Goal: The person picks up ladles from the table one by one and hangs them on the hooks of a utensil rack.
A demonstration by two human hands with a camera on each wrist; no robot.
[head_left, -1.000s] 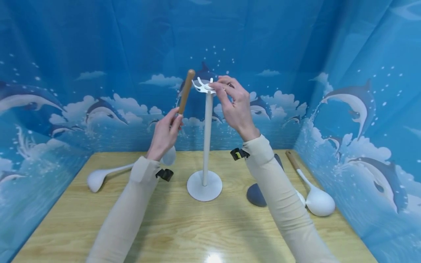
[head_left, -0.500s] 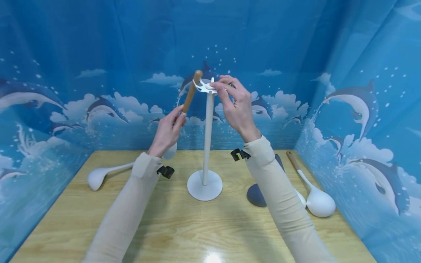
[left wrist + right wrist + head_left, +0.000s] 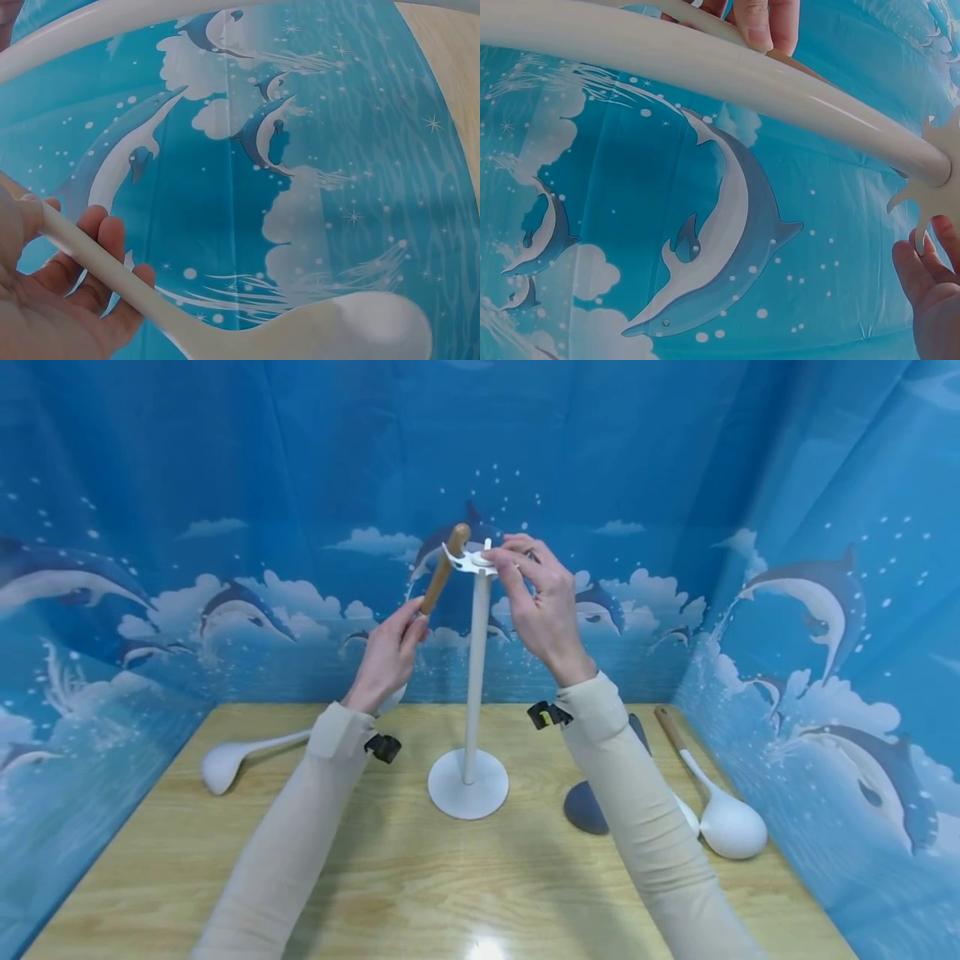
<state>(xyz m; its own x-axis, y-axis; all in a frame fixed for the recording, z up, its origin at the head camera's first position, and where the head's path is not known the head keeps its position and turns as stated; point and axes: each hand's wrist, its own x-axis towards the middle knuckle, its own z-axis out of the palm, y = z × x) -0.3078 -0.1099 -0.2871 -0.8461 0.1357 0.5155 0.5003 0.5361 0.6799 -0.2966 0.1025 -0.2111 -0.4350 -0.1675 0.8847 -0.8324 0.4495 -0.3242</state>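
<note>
A wood-handled utensil is gripped in the L hand, thumb & fingers closed round it, & is held up at a tilt beside the L of a white stand; its white head is shown low in the L wrist view. Compared w/ 1 sec ago, the handle is shifted to the R: a gap was seen btwn it & the hook rack then, whereas its upper part is now crossed by a curved prong. By judgement, handle & rack are thereby lined up, but the weight isn't yet left to the rack; whether wood & prong are touching can't be told. The rack's other side is pinched by the R hand, its place approx. unchanged, so the stand is prob. being steadied. The round base is set on the table about midway btwn L & R edges, nearer the back edge. Toward the back L corner a white ladle is laid; nr the R edge lies a 2nd white ladle, handle aimed at the back R corner, w/ a dark ladle & another white utensil part-hidden by the R sleeve. Movement past the back & side edges is limited by a dolphin-print curtain; most room is judged to be btwn base & front edge.
</note>
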